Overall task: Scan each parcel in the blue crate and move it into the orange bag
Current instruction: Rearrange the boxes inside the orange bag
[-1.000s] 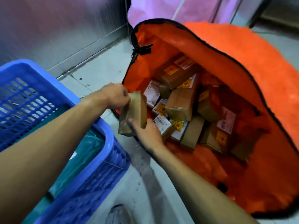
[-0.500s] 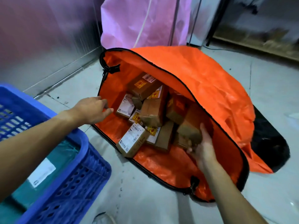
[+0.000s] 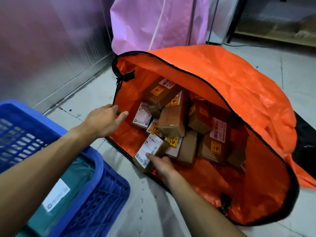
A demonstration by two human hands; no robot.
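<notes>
The orange bag (image 3: 239, 93) lies on its side on the floor, its black-edged mouth gaping toward the camera; inside sits a heap of brown cardboard parcels (image 3: 172, 117), many with white labels and yellow stickers. The left hand (image 3: 102, 120) is at the bag's rim at about 9 o'clock of the opening; its fingers are spread loosely apart, thumb out, and the fingertips seem to touch the black edge, though whether they pinch it I cannot tell; it holds no parcel. The right hand (image 3: 160, 164) reaches in at about 7 o'clock of the mouth; its fingers rest against a labelled parcel (image 3: 150, 152) that lies tilted at the front of the heap, just inside the lower rim; one finger presses the white label, the others curl at the box's near side, so the grip looks partial rather than closed around it. The blue crate (image 3: 95, 194) stands at 8 o'clock of the bag, well apart from it; a teal parcel (image 3: 68, 185) with a white label lies inside it.
</notes>
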